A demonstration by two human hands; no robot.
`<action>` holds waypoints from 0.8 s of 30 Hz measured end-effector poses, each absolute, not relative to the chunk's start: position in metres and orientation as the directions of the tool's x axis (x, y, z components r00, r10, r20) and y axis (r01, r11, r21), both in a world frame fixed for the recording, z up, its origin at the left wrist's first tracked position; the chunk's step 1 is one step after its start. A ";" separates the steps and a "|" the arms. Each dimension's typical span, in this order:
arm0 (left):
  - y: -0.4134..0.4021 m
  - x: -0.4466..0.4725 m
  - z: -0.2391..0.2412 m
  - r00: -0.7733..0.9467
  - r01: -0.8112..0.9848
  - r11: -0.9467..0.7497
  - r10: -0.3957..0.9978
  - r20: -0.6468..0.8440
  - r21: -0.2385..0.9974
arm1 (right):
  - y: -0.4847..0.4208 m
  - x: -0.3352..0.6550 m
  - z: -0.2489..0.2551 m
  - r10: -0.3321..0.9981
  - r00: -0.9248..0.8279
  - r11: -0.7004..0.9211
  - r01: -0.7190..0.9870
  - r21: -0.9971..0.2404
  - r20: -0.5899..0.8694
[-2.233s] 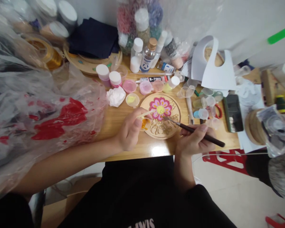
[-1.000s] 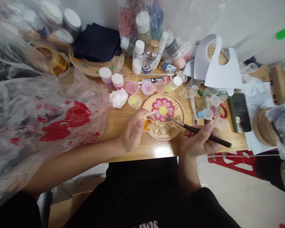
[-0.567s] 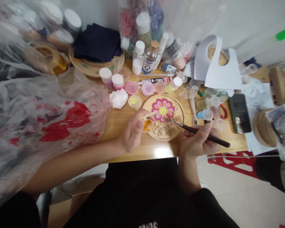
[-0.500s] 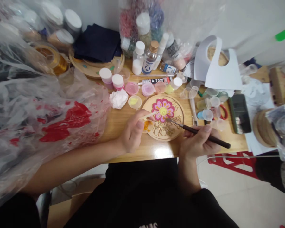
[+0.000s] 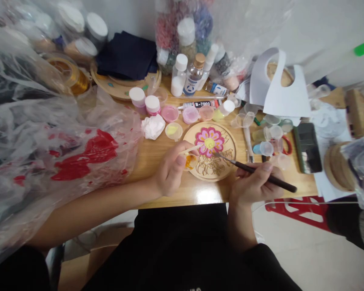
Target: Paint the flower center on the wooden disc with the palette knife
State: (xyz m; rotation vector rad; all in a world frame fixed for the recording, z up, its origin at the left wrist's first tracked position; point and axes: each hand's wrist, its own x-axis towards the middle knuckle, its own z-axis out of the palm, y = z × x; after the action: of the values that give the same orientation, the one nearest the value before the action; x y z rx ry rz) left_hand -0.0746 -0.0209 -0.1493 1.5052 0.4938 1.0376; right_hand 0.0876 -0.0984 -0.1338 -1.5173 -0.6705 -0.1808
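A round wooden plaque (image 5: 214, 174) lies flat on the table, carrying a pink, magenta and yellow flower (image 5: 209, 142) and gold-outlined leaf shapes. My left hand (image 5: 172, 167), at its left edge, is closed on a thin pale stick (image 5: 186, 152) that points toward the flower's center. Just below those fingers is a small cup of orange paint (image 5: 189, 162); whether the fingers touch it I cannot tell. My right hand (image 5: 256, 184) grips a slim dark-handled tool (image 5: 245, 167). Its narrow metal tip is over the plaque, near the flower's lower petals.
Small cups of pink paint (image 5: 170, 114) and yellow paint (image 5: 173, 131) stand behind the plaque, beside crumpled white tissue (image 5: 153, 126). Further back are bottles (image 5: 194, 74) and a glue tube (image 5: 200, 104). Plastic sheeting (image 5: 87, 153) covers the left; a phone (image 5: 307, 147) lies right.
The whole view has shifted slightly, with everything a little lower and further right. Both hands keep their holds, and the tool's tip stays near the lower petals.
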 end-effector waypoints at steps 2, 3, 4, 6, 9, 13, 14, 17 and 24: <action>-0.020 -0.075 -0.149 0.515 -0.247 -0.240 0.789 0.337 0.939 | -0.097 0.087 -0.133 0.291 0.807 0.087 0.513 -0.854 0.514; -0.020 -0.075 -0.149 0.513 -0.247 -0.249 0.786 0.344 0.937 | -0.097 0.087 -0.133 0.288 0.807 0.087 0.514 -0.853 0.515; -0.020 -0.075 -0.149 0.512 -0.246 -0.256 0.785 0.349 0.935 | -0.096 0.087 -0.133 0.284 0.809 0.084 0.514 -0.854 0.514; -0.020 -0.074 -0.149 0.507 -0.244 -0.262 0.787 0.353 0.934 | -0.096 0.087 -0.134 0.275 0.815 0.065 0.513 -0.856 0.509; -0.021 -0.074 -0.150 0.504 -0.253 -0.254 0.789 0.351 0.934 | -0.096 0.087 -0.134 0.279 0.820 0.027 0.514 -0.858 0.500; -0.020 -0.074 -0.150 0.504 -0.255 -0.262 0.786 0.359 0.931 | -0.097 0.088 -0.134 0.283 0.816 0.043 0.515 -0.856 0.505; -0.020 -0.074 -0.150 0.503 -0.254 -0.268 0.784 0.363 0.930 | -0.097 0.088 -0.134 0.279 0.815 0.050 0.516 -0.855 0.508; -0.020 -0.074 -0.150 0.501 -0.248 -0.275 0.784 0.366 0.929 | -0.097 0.088 -0.135 0.275 0.815 0.033 0.522 -0.852 0.510; -0.021 -0.074 -0.150 0.503 -0.270 -0.258 0.783 0.365 0.928 | -0.097 0.087 -0.133 0.292 0.821 -0.034 0.522 -0.853 0.490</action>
State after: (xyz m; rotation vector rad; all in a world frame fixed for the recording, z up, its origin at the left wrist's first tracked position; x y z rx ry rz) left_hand -0.0740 -0.0206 -0.1496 1.5174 0.4636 1.0709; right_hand 0.0874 -0.0969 -0.1333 -1.6315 -0.6522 -0.2068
